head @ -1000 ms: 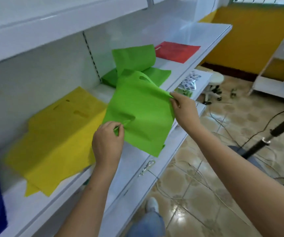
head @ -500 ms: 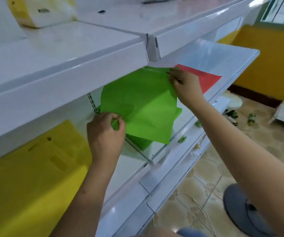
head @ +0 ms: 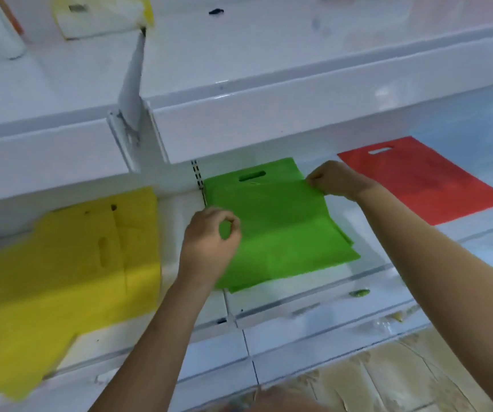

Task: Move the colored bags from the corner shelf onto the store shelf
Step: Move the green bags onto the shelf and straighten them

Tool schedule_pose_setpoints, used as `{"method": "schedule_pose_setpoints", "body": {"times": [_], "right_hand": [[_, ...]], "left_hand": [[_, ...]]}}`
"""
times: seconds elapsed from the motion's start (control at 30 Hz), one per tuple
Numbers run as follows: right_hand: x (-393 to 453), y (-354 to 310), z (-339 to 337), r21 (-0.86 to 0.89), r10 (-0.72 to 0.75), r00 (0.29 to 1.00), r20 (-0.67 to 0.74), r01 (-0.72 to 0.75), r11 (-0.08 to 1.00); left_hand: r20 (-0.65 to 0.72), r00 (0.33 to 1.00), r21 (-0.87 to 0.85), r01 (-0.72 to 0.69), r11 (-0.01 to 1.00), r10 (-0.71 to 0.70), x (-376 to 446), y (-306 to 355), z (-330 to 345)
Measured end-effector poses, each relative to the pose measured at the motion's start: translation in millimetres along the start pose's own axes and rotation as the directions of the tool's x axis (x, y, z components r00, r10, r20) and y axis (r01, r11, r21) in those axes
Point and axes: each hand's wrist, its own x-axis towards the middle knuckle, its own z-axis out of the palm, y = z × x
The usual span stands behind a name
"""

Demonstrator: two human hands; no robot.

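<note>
Matt non-woven cloth green bag point(head: 281, 230); glossy white painted-metal shelf point(head: 313, 301).

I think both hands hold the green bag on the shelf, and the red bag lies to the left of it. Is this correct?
Not quite. In the head view both hands, left and right, do hold the green bag on the shelf, but the red bag lies to its right. The bag on the left is the yellow bag.
</note>
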Motion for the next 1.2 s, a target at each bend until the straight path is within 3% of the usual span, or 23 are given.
{"method": "schedule_pose_setpoints", "body": {"times": [0.1,0.2,0.37,0.53,0.63,0.73,0.93,1.03,1.2], "right_hand": [[17,8,15,0.047,-0.057,0.991,-0.118,0.063,0.997],[37,15,26,0.052,-0.048,0.982,-0.18,0.058,0.997],[44,20,39,-0.017,-0.087,0.986,-0.14,0.085,0.996],[37,22,52,0.087,-0.09,0.981,-0.173,0.106,0.99],[36,16,59,0.101,-0.1,0.987,-0.125,0.113,0.988],[37,16,67,0.016,-0.133,0.991,-0.034,0.134,0.991],[31,19,79,-0.222,-0.124,0.992,-0.025,0.115,0.968],[25,23,89,-0.322,-0.139,0.99,-0.008,0.129,0.938],[28,23,90,-0.363,-0.15,0.989,-0.007,0.137,0.922]], "left_hand": [[0.051,0.988,0.112,0.139,0.984,-0.145,-7,-6,15],[0.21,0.913,0.141,0.324,0.935,-0.349,-26,7,28],[0.35,0.848,0.111,0.384,0.916,-0.398,-46,27,46],[0.317,0.856,0.091,0.401,0.912,-0.408,-48,23,63],[0.357,0.855,0.116,0.36,0.926,-0.377,-51,17,69],[0.359,0.839,0.092,0.404,0.91,-0.409,-47,16,68],[0.386,0.829,0.195,0.356,0.914,-0.405,-45,20,69],[0.326,0.842,0.244,0.363,0.899,-0.429,-48,26,75],[0.101,0.93,0.422,0.282,0.862,-0.353,-58,27,92]]}}
